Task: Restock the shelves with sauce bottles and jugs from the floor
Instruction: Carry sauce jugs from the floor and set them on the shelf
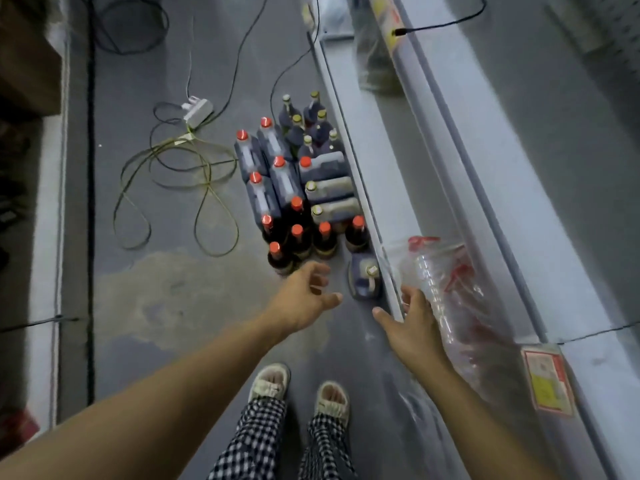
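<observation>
Restocking is judged barely begun: most stock is seen on the floor (166,289), massed just beyond the left hand (304,296). Both hands are held out low with fingers spread and nothing gripped; the right hand (412,323) is positioned beside the shelf edge (388,271). Between and just ahead of the hands a single dark jug (363,277) is stood apart. Further out, red-capped bottles (298,237) filled with dark sauce are noted, then red-capped jugs (273,168) and pale-capped jugs (329,192), with slim bottles (308,126) farthest. On the lowest shelf, right of the right hand, only clear plastic packaging (446,282) is observed; its contents cannot be determined
</observation>
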